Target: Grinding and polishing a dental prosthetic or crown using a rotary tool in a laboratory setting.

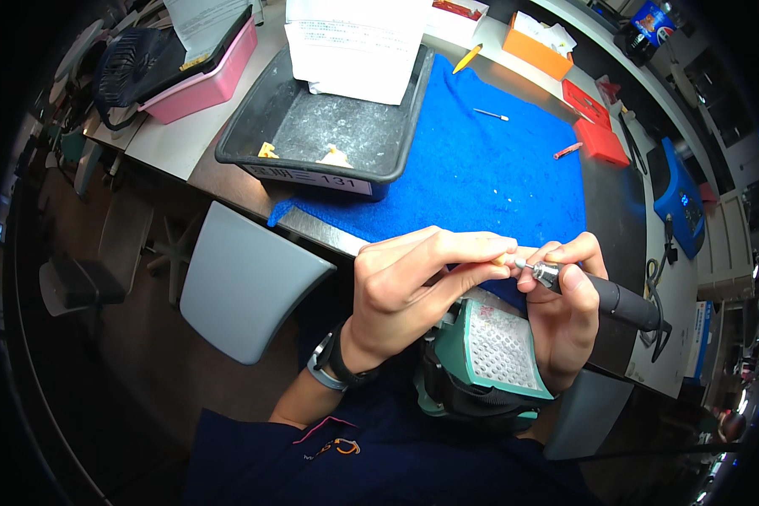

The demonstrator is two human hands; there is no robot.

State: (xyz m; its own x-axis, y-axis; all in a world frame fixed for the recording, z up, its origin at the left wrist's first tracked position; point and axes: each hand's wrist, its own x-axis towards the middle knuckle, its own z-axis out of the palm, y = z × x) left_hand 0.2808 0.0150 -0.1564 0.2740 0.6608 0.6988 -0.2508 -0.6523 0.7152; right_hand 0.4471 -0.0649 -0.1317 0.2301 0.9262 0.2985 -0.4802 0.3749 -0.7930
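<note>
My left hand [405,282] pinches a small yellowish piece [499,260] between thumb and fingers; most of it is hidden, so its kind is unclear. In my right hand [565,316] is a black handheld rotary grinder [620,302], its metal nose and bit turned left toward the piece. The fingertips of both hands almost meet, and I cannot tell whether the bit touches the piece. Both hands are above the near edge of a blue towel [489,177]. Just below them, a green respirator [502,350] with a perforated pale filter blocks part of the view.
Beyond my left hand stands a dark grey tray [388,160] with yellowish bits [335,157] and a paper sheet [358,46]. On the towel lie a yellow tool [467,59], a thin bur [491,115] and a red stick [567,151]. Red cases [601,142] sit right; a grey chair [249,282] stands left.
</note>
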